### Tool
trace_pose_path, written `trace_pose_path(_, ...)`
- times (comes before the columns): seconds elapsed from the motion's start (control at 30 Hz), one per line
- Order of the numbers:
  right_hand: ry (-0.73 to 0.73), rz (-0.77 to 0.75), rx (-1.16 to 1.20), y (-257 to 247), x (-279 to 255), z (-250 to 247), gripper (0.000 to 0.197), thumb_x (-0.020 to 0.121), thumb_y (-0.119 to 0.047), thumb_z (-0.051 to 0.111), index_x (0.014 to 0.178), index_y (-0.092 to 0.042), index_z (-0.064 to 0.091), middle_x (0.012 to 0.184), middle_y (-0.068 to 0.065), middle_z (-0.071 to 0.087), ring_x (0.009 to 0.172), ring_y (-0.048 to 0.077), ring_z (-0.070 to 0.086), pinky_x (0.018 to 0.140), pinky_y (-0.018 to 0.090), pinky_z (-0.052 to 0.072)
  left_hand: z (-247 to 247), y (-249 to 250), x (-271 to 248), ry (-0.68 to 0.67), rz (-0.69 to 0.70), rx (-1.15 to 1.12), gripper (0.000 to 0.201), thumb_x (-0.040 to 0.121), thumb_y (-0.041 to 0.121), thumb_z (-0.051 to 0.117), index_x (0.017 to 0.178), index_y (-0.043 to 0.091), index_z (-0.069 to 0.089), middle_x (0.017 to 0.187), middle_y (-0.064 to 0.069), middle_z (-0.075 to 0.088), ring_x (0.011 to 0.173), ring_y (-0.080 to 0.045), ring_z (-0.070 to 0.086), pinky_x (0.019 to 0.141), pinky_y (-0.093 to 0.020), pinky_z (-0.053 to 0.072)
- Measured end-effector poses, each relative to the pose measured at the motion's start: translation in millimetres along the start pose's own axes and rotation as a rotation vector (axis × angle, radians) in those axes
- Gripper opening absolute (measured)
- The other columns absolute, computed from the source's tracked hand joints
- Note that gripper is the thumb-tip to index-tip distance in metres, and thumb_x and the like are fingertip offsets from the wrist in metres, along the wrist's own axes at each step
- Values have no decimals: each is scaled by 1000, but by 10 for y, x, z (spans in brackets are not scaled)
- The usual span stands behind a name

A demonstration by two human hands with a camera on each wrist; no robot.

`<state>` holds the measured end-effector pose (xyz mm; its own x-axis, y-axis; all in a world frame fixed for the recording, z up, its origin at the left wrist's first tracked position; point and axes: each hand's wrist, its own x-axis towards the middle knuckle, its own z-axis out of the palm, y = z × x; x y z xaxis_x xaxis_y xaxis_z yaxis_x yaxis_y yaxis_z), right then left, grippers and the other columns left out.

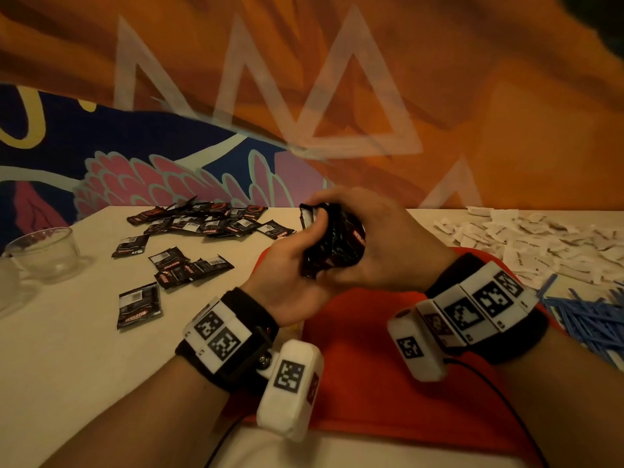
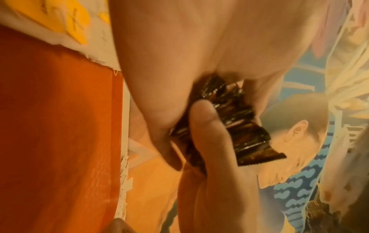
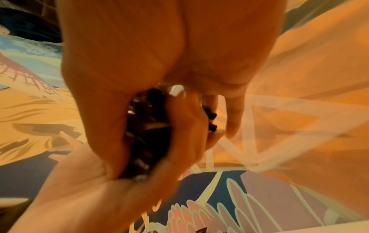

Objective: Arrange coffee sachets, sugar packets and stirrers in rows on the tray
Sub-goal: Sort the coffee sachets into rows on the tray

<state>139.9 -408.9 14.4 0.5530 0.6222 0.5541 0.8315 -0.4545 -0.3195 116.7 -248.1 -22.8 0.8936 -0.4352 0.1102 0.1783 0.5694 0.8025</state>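
Both hands hold one thick stack of black coffee sachets (image 1: 334, 244) above the far end of the red tray (image 1: 371, 366). My left hand (image 1: 290, 268) cups the stack from below and the left. Over its top and right side curls my right hand (image 1: 378, 238). In the left wrist view the stack (image 2: 239, 123) shows fanned edges between my left palm (image 2: 179, 71) and the right hand's thumb (image 2: 209, 141). The right wrist view shows the stack (image 3: 143, 134) wedged between both hands. No sachet lies on the visible part of the tray.
Loose black sachets (image 1: 202, 221) lie scattered on the table's left, one nearer me (image 1: 138, 305). White sugar packets (image 1: 540, 241) are heaped at the right, with blue stirrers (image 1: 591, 319) piled below them. A glass bowl (image 1: 44, 251) stands at the far left.
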Motion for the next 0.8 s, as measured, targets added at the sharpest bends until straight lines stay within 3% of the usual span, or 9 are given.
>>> trace_pose_path(0.1, -70, 9, 18, -11, -7, -36, 89, 58, -55, 87, 135, -31, 48, 126, -4, 55, 117, 12, 51, 99, 29, 44, 21, 26, -13, -28, -31, 76, 48, 83, 50, 60, 115, 18, 73, 116, -8, 68, 108, -22, 65, 87, -33, 53)
trace_pose_path(0.2, -16, -32, 6, -45, 3, -17, 62, 63, -43, 85, 115, -22, 61, 108, -1, 60, 101, 15, 56, 87, 37, 49, 15, 57, -40, -10, -58, -16, 61, 93, 60, 47, 131, 14, 58, 123, -11, 59, 117, -26, 56, 96, -36, 43)
trace_pose_path(0.27, 6, -44, -10, -54, 6, -3, 56, 63, -41, 85, 110, -20, 61, 106, 0, 59, 99, 18, 56, 85, 37, 48, 3, 68, -35, -10, -42, -84, 56, 101, 55, 35, 132, 13, 56, 124, -11, 59, 120, -26, 56, 99, -35, 48)
trace_pose_path(0.4, 9, -4, 38, -44, -12, 20, 79, 59, -47, 91, 123, -24, 52, 115, -6, 55, 107, 13, 54, 91, 30, 48, 39, 71, -43, -51, -26, -94, 58, 100, 54, 32, 133, 13, 56, 118, -11, 65, 109, -24, 65, 79, -31, 58)
trace_pose_path(0.5, 48, 27, 57, -35, -8, 36, 89, 60, -47, 91, 134, -30, 45, 123, -6, 55, 112, 11, 54, 96, 34, 48, 15, 109, -55, -22, -21, -107, 58, 102, 53, 32, 138, 13, 54, 127, -12, 58, 119, -26, 55, 92, -35, 48)
trace_pose_path(0.53, 49, 22, 56, -29, -6, 42, 88, 59, -50, 90, 133, -31, 47, 126, -3, 54, 116, 12, 52, 98, 35, 47, 13, 119, -61, -5, -20, -114, 55, 103, 49, 33, 141, 13, 52, 131, -13, 56, 123, -28, 53, 94, -37, 50)
trace_pose_path(0.67, 5, -1, 184, -25, -8, -13, 78, 59, -54, 86, 125, -29, 53, 132, -4, 51, 127, 10, 48, 107, 34, 42, 16, 109, -60, -15, 59, -143, 48, 99, 30, 41, 146, 21, 44, 132, -12, 61, 117, -28, 64, 84, -40, 59)
trace_pose_path(0.73, -16, 31, 243, -28, -17, -71, 75, 61, -45, 90, 124, -26, 55, 128, -9, 57, 122, 9, 54, 104, 36, 45, 22, 90, -53, -14, 52, -83, 51, 99, 37, 45, 146, 17, 45, 133, -14, 59, 117, -29, 63, 90, -41, 57)
trace_pose_path(0.8, -9, 67, 222, -42, -26, -91, 79, 59, -43, 92, 126, -25, 56, 122, -11, 61, 115, 5, 57, 99, 35, 48, 39, 97, -72, -14, -6, -23, 54, 95, 45, 46, 137, 13, 57, 129, -13, 61, 117, -27, 61, 96, -38, 50)
